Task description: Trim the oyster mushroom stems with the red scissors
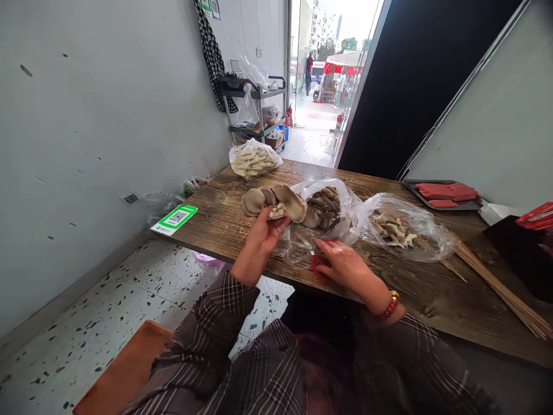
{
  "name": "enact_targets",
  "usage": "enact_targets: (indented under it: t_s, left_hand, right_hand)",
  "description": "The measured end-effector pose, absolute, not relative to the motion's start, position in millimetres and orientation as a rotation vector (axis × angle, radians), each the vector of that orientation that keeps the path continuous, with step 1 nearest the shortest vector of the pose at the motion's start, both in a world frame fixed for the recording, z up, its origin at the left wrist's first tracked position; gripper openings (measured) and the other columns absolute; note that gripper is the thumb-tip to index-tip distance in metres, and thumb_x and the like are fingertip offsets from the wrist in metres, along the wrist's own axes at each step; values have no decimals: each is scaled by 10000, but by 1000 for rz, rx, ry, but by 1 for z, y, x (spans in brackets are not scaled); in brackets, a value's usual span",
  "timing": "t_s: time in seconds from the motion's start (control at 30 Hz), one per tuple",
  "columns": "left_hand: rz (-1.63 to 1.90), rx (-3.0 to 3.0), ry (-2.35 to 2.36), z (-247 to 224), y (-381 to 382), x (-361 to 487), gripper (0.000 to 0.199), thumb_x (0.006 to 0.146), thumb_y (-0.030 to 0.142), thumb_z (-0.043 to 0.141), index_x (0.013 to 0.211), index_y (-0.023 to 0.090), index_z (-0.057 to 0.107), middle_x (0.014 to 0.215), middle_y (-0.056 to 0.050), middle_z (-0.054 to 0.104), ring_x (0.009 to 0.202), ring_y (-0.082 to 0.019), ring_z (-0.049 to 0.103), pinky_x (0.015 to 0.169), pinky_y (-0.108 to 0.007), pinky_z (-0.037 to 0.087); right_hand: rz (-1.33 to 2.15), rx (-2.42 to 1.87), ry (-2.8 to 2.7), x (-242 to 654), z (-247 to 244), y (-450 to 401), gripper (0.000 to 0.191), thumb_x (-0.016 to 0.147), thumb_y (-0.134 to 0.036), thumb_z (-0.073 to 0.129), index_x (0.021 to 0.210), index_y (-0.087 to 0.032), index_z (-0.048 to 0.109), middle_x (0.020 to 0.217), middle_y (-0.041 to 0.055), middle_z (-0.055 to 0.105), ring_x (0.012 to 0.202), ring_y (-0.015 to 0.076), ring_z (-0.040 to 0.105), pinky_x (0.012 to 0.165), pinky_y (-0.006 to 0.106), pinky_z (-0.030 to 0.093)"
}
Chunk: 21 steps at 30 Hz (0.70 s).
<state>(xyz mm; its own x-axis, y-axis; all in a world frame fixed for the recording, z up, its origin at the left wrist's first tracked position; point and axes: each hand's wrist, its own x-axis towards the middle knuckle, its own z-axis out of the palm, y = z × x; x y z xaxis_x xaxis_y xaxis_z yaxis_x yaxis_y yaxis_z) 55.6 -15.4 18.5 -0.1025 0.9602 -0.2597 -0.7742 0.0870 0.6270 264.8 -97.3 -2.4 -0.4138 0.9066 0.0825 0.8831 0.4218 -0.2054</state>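
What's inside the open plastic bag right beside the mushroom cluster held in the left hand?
Grey-brown mushrooms show through the mouth of the open plastic bag, overlapping one another. Whatever lies beneath those top caps is covered and cannot be seen.

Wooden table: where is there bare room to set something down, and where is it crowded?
The table has two bare patches: between the green-edged card and the left hand, bar some specks; and near its front edge, between the right hand and the thin sticks. Hands, held mushrooms and two bags crowd the middle.
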Motion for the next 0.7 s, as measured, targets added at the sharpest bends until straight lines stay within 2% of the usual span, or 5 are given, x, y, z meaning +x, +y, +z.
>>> enact_targets:
  t_s: [0.07, 0.2, 0.4, 0.6, 0.7]
  left_hand:
    - [1485, 344, 792, 16, -15, 53, 120, 764, 149, 742, 840, 152, 649, 776, -21, 730, 691, -164, 692, 753, -334, 604]
    - [1498, 382, 822, 17, -15, 52, 143, 752, 108, 730, 871, 144, 659, 809, -25, 738, 689, -148, 694, 678, -284, 599]
    - [1493, 507, 818, 21, -3, 62, 208, 666, 98, 787, 836, 145, 676, 834, -22, 739, 757, -146, 699, 694, -252, 605]
    - [1469, 691, 753, 33, -4, 81, 343, 535, 152, 882, 825, 139, 699, 860, -26, 731, 802, -144, 676, 665, -202, 567]
    - [1494, 743, 767, 35, -3, 85, 360, 532, 166, 896, 825, 141, 689, 851, -26, 721, 824, -162, 677, 704, -237, 562]
  right_hand:
    - [203, -1601, -2620, 256, 4, -90, 533, 931, -240, 629, 1432, -89, 531, 1219, 201, 722, 1111, 298, 691, 934, 382, 512]
    - [44, -1723, -2680, 245, 12, -77, 353, 964, -183, 547, 1297, -141, 653, 1070, 178, 754, 978, 290, 715, 827, 369, 512]
    - [-142, -1614, -2642, 245, -1, -56, 187, 873, -294, 693, 1001, -175, 758, 1039, 152, 739, 1089, 331, 627, 947, 461, 479]
    - [-125, -1462, -2529, 256, -19, -54, 256, 1016, -210, 521, 1243, -183, 636, 1038, 92, 729, 914, 209, 686, 744, 300, 525]
    - [-109, -1380, -2476, 262, -21, -54, 194, 1029, -224, 511, 1069, -153, 687, 992, 87, 730, 905, 201, 692, 761, 293, 534]
